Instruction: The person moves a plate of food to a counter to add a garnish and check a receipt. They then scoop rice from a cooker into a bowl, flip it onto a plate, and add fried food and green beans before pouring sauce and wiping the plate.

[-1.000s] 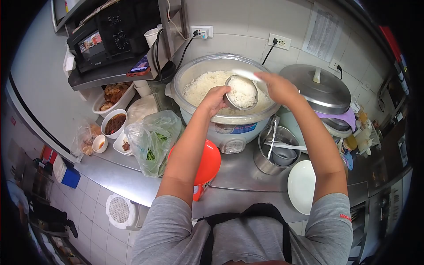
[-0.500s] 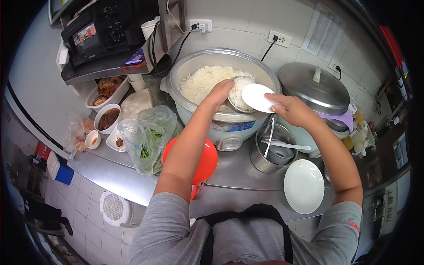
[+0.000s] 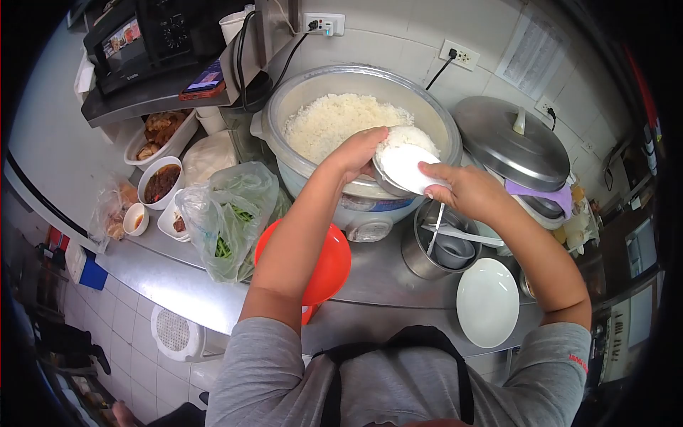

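Note:
My left hand point(image 3: 358, 151) grips a small metal bowl point(image 3: 388, 182) packed with white rice, held over the front rim of the big rice cooker point(image 3: 341, 193). My right hand point(image 3: 466, 191) holds a white rice paddle point(image 3: 405, 168) flat against the rice in the bowl. The cooker pot is full of cooked rice point(image 3: 334, 121). Most of the bowl is hidden behind the paddle and my fingers.
A metal pot with utensils point(image 3: 437, 249) and a white plate point(image 3: 487, 302) sit right of the cooker. The cooker lid point(image 3: 512, 142) rests at back right. A red lid point(image 3: 331, 267), a bag of greens point(image 3: 228, 213) and food bowls point(image 3: 160, 181) lie left.
The bowl has come down from above the rice to the cooker's front rim. My right hand has brought the white paddle down onto the bowl's rice.

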A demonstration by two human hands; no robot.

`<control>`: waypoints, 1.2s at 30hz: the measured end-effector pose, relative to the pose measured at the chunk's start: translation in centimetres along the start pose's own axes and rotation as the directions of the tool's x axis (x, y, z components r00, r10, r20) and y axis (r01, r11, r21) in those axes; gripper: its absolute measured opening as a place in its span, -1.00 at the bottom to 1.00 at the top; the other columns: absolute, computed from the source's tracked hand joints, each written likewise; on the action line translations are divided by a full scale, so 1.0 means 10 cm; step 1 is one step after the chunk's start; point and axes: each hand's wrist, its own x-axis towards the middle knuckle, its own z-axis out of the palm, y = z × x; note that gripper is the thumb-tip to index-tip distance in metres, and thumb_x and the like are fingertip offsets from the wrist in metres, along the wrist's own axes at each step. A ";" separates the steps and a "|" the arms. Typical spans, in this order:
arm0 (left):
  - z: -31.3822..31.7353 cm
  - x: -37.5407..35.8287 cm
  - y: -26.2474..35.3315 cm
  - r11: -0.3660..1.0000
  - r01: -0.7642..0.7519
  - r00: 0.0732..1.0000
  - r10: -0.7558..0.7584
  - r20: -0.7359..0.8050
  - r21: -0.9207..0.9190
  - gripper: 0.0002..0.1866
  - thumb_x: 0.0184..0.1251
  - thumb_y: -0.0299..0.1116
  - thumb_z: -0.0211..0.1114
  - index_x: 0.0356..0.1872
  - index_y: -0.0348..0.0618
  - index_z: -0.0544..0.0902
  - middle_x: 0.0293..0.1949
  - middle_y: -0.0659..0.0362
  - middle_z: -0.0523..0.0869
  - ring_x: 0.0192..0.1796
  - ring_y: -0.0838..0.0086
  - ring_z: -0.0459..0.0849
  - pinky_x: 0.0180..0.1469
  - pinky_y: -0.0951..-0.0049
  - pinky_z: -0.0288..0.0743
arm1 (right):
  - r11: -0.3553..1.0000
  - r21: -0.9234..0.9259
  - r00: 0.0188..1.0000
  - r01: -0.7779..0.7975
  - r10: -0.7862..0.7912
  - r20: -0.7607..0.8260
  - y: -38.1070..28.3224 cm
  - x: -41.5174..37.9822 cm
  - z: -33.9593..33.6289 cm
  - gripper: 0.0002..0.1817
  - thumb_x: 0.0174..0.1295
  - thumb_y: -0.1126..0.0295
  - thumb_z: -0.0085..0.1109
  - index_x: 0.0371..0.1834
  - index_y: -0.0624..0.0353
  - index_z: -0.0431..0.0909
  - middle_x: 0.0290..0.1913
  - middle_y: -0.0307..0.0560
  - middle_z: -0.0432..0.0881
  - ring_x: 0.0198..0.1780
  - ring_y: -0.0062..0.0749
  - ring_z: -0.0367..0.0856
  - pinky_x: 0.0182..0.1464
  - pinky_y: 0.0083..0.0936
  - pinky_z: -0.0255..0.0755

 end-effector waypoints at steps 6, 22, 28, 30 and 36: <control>0.00 0.01 0.01 0.999 0.034 0.999 -0.034 -0.041 0.004 -0.56 0.32 -0.11 -0.20 0.01 -0.23 0.38 -0.12 0.07 0.55 -0.15 0.39 0.58 -0.27 0.36 0.51 | 0.931 0.361 0.998 0.057 -0.064 0.007 0.37 0.02 -0.38 -0.56 0.17 0.06 -0.05 0.07 0.01 0.38 -0.58 -0.18 0.47 -0.61 -0.54 0.41 -0.55 -0.55 0.31; 0.05 -0.01 0.01 0.999 0.025 0.996 -0.027 -0.088 -0.027 -0.61 0.30 -0.16 -0.17 -0.02 -0.20 0.42 -0.15 0.13 0.57 -0.14 0.41 0.57 -0.18 0.33 0.48 | 0.923 0.373 0.989 -0.096 0.046 0.142 0.32 0.19 -0.58 -0.54 0.20 0.02 -0.10 0.08 0.01 0.37 -0.61 -0.23 0.42 -0.72 -0.70 0.24 -0.69 -0.70 0.18; -0.01 0.02 -0.04 1.000 -0.009 0.995 0.006 -0.104 -0.024 -0.61 0.29 -0.15 -0.15 -0.05 -0.23 0.42 -0.20 0.11 0.58 -0.22 0.43 0.60 -0.34 0.40 0.52 | 0.931 0.300 0.936 -0.206 0.098 0.339 0.14 0.43 -0.50 -0.49 0.16 -0.11 -0.13 0.07 -0.07 0.39 -0.75 -0.33 0.21 -0.75 -0.70 0.17 -0.72 -0.69 0.12; -0.01 0.03 -0.05 1.000 -0.010 0.991 0.007 -0.131 -0.021 -0.61 0.29 -0.16 -0.16 -0.06 -0.23 0.43 -0.21 0.10 0.58 -0.26 0.43 0.60 -0.38 0.41 0.51 | 0.942 0.282 0.924 -0.181 0.064 0.377 0.20 0.46 -0.46 -0.44 0.14 -0.12 -0.11 0.05 0.06 0.38 -0.63 -0.15 0.40 -0.78 -0.60 0.22 -0.71 -0.63 0.18; -0.04 0.08 -0.08 1.000 0.021 0.986 -0.020 -0.168 0.006 -0.61 0.25 -0.14 -0.18 -0.13 -0.20 0.47 -0.27 0.12 0.57 -0.35 0.45 0.57 -0.42 0.38 0.47 | 0.964 0.251 0.948 -0.082 -0.001 0.317 0.21 0.52 -0.34 -0.49 0.15 0.01 -0.08 0.09 0.08 0.35 -0.21 -0.06 0.53 -0.65 -0.50 0.35 -0.63 -0.56 0.31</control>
